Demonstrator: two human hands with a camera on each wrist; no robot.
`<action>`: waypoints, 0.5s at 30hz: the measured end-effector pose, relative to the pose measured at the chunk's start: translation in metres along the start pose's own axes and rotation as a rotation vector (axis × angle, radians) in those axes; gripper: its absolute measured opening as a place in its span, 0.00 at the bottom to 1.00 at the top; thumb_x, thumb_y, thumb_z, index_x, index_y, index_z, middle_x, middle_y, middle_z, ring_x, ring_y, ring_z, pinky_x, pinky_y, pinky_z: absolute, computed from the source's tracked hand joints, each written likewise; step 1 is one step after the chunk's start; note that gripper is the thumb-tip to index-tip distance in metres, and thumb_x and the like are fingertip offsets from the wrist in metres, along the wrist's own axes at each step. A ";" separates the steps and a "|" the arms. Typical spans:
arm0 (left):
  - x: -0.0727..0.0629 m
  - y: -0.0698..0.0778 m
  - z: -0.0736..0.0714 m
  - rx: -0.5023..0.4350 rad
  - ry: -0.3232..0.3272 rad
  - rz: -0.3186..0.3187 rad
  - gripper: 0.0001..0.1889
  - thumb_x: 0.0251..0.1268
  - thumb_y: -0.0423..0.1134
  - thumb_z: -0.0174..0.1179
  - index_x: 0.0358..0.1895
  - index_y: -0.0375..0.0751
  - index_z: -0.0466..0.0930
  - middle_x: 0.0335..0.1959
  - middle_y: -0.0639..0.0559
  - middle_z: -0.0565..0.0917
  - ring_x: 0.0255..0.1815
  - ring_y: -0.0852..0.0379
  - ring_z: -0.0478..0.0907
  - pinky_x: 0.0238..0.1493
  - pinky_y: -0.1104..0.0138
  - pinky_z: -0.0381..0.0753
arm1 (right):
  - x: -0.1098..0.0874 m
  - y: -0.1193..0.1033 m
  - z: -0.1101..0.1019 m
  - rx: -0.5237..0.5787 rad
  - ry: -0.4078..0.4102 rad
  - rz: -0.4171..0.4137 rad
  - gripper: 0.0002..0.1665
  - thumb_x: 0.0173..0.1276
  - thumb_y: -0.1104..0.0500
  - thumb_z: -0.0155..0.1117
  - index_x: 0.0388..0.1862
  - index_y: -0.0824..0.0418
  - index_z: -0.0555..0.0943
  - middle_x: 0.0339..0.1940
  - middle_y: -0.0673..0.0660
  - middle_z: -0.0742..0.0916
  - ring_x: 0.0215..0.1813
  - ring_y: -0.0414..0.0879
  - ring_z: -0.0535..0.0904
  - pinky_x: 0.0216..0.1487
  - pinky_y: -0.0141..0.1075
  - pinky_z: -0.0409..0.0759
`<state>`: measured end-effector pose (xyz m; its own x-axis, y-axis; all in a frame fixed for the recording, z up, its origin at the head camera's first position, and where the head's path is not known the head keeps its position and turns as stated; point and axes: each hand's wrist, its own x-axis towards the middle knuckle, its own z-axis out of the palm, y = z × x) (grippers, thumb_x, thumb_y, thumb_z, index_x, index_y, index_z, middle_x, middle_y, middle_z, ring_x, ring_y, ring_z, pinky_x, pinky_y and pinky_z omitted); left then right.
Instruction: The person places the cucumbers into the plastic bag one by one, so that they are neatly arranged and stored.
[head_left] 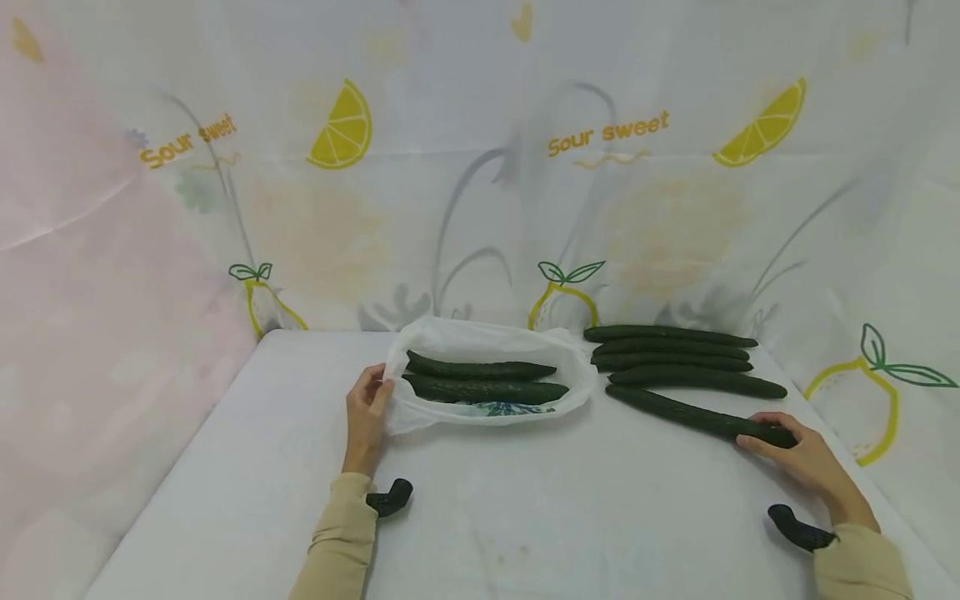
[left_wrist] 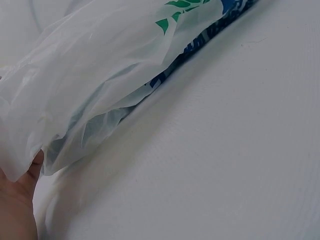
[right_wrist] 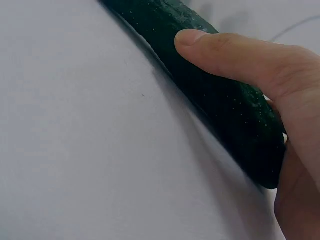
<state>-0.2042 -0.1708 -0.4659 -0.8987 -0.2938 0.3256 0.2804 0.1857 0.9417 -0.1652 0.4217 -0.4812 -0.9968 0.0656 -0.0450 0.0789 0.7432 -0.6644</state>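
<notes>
A white translucent plastic bag (head_left: 487,333) lies open-mouthed in the middle of the table, with two cucumbers (head_left: 480,390) inside. At the bag's left end my left hand (head_left: 367,412) pinches its edge, thumb in front; in the left wrist view the bag (left_wrist: 100,65) covers most of the fingers. My right hand (head_left: 795,454) grips the near end of a dark green cucumber (head_left: 675,408) on the right side. The right wrist view has the thumb (right_wrist: 220,52) across the top of this cucumber (right_wrist: 225,105), its other fingers mostly hidden behind.
Behind the gripped cucumber, several more cucumbers (head_left: 675,360) lie side by side at the back right, close to the bag's right end. A white cloth covers the table (head_left: 510,517). Printed curtains (head_left: 450,167) hang along the back and both sides.
</notes>
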 end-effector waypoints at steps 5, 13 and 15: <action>0.000 0.001 0.004 -0.025 -0.003 -0.011 0.13 0.63 0.26 0.53 0.49 0.25 0.76 0.35 0.48 0.78 0.30 0.66 0.73 0.35 0.76 0.69 | -0.010 0.002 0.008 0.061 0.047 0.112 0.40 0.62 0.37 0.61 0.67 0.55 0.65 0.69 0.72 0.62 0.70 0.71 0.52 0.62 0.65 0.53; 0.000 0.002 0.002 -0.007 -0.010 -0.023 0.13 0.64 0.26 0.52 0.50 0.26 0.76 0.37 0.40 0.78 0.30 0.66 0.72 0.35 0.76 0.69 | -0.014 -0.001 0.011 0.080 0.076 0.164 0.40 0.60 0.35 0.61 0.67 0.51 0.67 0.70 0.70 0.63 0.72 0.70 0.51 0.64 0.65 0.52; 0.000 0.001 0.001 -0.012 0.004 -0.023 0.13 0.64 0.26 0.52 0.49 0.25 0.76 0.36 0.42 0.78 0.30 0.66 0.72 0.36 0.76 0.69 | -0.011 -0.003 0.010 0.078 0.085 0.158 0.40 0.60 0.35 0.61 0.66 0.52 0.68 0.69 0.70 0.65 0.70 0.68 0.54 0.64 0.64 0.54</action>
<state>-0.2039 -0.1696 -0.4651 -0.9036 -0.3012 0.3044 0.2642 0.1674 0.9498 -0.1544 0.4121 -0.4869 -0.9672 0.2365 -0.0923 0.2305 0.6655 -0.7099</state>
